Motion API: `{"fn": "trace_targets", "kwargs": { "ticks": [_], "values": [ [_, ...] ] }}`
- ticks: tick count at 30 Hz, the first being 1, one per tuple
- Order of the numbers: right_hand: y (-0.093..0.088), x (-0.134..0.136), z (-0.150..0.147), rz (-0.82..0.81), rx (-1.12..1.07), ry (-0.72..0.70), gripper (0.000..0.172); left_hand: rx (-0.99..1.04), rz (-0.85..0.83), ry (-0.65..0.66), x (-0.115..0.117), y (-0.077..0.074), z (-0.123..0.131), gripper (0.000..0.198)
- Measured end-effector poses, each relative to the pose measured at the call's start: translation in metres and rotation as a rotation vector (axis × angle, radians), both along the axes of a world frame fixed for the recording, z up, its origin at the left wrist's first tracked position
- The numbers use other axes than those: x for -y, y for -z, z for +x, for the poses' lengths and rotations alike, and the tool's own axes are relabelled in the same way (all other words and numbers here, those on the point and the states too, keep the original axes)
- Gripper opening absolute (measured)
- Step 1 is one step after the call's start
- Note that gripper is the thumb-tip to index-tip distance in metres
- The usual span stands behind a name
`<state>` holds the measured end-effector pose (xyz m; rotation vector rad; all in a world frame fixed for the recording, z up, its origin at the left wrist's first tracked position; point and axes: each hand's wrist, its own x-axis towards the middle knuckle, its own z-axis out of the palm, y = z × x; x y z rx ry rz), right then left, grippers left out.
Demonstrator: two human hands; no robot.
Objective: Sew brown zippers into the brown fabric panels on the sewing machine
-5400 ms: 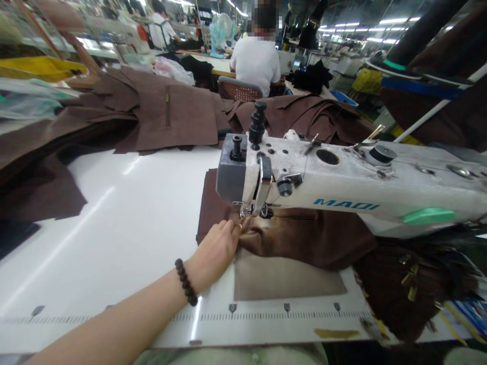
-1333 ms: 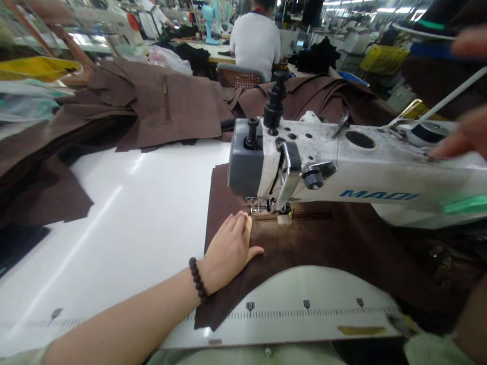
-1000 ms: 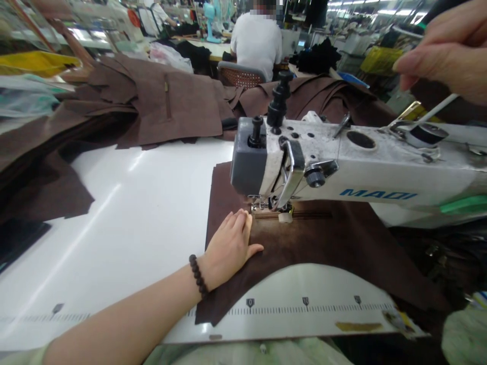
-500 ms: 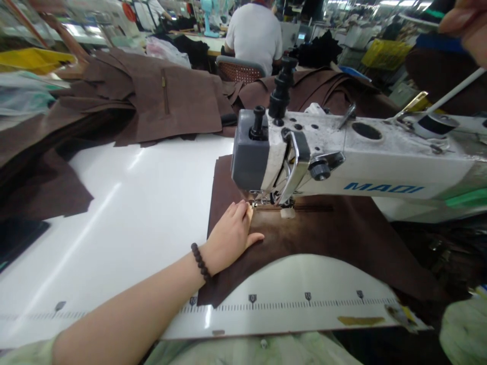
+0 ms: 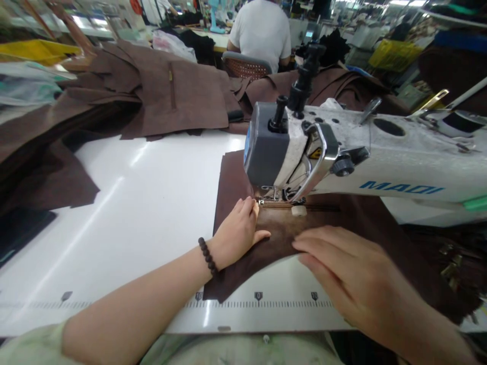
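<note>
Flat on the brown fabric piece (image 5: 232, 177), left of the presser foot, lies my left hand (image 5: 238, 230), with its thumb stretched out and the other fingers beside the zipper end. The zipper (image 5: 323, 207) runs through the fabric beneath the sewing machine (image 5: 335, 147). A small pale roller (image 5: 299, 210) sits by the needle area. My right hand (image 5: 342, 263) is over the fabric's curved front edge, right of my left hand, fingers extended and slightly blurred. Nothing shows in it. Whether its fingertips touch the fabric is unclear.
More brown fabric pieces (image 5: 190, 101) lie behind and to the left on the white table (image 5: 152, 187). A dark flat object (image 5: 26, 233) is at the left edge. A person in a white shirt (image 5: 261, 30) sits beyond. A printed ruler scale (image 5: 281, 304) runs along the front.
My right hand has come down from the upper right to the fabric's front edge. My left hand stays on the fabric. The view has shifted slightly, placing the machine farther right.
</note>
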<state>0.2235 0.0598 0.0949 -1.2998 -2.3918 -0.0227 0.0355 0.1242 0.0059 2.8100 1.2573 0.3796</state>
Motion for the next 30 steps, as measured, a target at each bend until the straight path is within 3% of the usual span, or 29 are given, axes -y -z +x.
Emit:
{"fn": "trace_targets", "kwargs": {
  "ticks": [4, 7, 17, 30],
  "values": [
    [0.066, -0.026, -0.027, -0.153, 0.061, 0.114, 0.034, 0.032, -0.015, 0.019, -0.001, 0.001, -0.001, 0.054],
    [0.090, -0.042, -0.030, -0.230, 0.069, 0.139, 0.043, 0.046, -0.041, -0.001, -0.002, 0.002, -0.001, 0.055],
    [0.091, -0.037, -0.024, -0.243, 0.030, 0.137, 0.042, 0.072, -0.037, -0.002, -0.001, 0.006, 0.000, 0.062],
    [0.087, -0.042, -0.025, -0.277, 0.087, 0.149, 0.041, 0.077, -0.060, -0.022, -0.006, 0.002, 0.002, 0.050]
  ]
}}
